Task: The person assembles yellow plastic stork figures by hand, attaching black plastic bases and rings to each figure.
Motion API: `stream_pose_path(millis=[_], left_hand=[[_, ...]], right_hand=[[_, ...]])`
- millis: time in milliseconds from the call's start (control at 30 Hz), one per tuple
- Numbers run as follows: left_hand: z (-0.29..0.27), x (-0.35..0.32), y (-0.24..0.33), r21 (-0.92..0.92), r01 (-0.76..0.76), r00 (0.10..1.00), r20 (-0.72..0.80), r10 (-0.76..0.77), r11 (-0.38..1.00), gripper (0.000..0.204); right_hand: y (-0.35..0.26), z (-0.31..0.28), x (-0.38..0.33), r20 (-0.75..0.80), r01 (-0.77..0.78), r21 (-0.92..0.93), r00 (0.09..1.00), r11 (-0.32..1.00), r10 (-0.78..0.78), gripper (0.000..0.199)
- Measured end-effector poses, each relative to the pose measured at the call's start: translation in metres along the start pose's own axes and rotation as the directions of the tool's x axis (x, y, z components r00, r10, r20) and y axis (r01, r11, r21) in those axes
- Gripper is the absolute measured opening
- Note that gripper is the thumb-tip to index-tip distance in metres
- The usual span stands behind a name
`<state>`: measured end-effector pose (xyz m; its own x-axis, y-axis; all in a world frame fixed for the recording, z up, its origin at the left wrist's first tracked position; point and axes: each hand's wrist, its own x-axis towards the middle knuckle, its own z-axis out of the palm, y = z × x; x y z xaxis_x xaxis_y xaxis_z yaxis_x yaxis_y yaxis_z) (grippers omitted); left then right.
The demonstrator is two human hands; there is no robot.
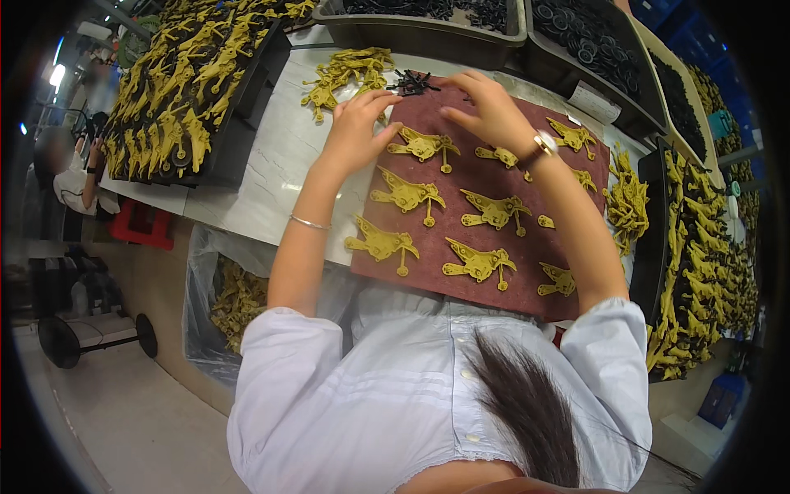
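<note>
Far left: black tray (247, 123) heaped with yellow plastic parts, its right edge near bare white table (280, 156). Below the table edge, a clear bag (222, 296) of more yellow parts. Free table strip between tray and dark red mat (461, 177).

Left hand (355, 123) rests at the mat's upper left corner, fingers (380, 103) extended and loosely spread, gripping nothing; fingertips lie just beside the topmost yellow piece (424, 146) in the left column. Small pile of black pins (411, 81) at the mat's top edge, between the hands.

Right hand (490, 107) arches over the mat's top centre, fingers curled downward; whether they pinch anything cannot be told. Right of mat: loose yellow heap (627, 202), then second tray (699, 247).
</note>
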<state>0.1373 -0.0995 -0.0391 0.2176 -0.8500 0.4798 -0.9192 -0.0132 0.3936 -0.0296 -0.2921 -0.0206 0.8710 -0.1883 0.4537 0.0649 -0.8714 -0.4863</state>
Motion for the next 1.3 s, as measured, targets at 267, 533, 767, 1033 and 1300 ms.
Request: stream_pose_path(millis=[267, 533, 767, 1033, 1300], left_hand=[[-0.031, -0.060, 0.023, -0.102, 0.154, 0.987, 0.061, -0.149, 0.983, 0.037], [-0.049, -0.092, 0.033, -0.157, 0.212, 0.974, 0.109, -0.197, 0.964, 0.032], [-0.051, -0.106, 0.034, -0.162, 0.268, 0.963, 0.067, -0.260, 0.950, 0.030], [-0.051, -0.106, 0.040, -0.310, 0.265, 0.962, 0.019, -0.272, 0.913, 0.030], [-0.023, -0.044, 0.044, -0.826, 0.220, 0.823, -0.129, -0.554, 0.519, 0.027]], right_hand=[[0.049, 0.076, 0.074, 0.197, -0.096, -0.113, 0.974, 0.989, 0.117, 0.045], [0.054, 0.071, 0.082, 0.242, -0.090, -0.027, 0.966, 0.996, 0.094, 0.035], [0.058, 0.078, 0.081, 0.077, 0.000, 0.112, 0.997, 0.994, -0.008, 0.024], [0.051, 0.069, 0.067, 0.021, -0.069, 0.305, 0.998, 0.950, 0.065, 0.018], [-0.024, 0.033, 0.035, 0.408, -0.407, 0.912, 0.889, -0.050, 0.208, 0.020]])
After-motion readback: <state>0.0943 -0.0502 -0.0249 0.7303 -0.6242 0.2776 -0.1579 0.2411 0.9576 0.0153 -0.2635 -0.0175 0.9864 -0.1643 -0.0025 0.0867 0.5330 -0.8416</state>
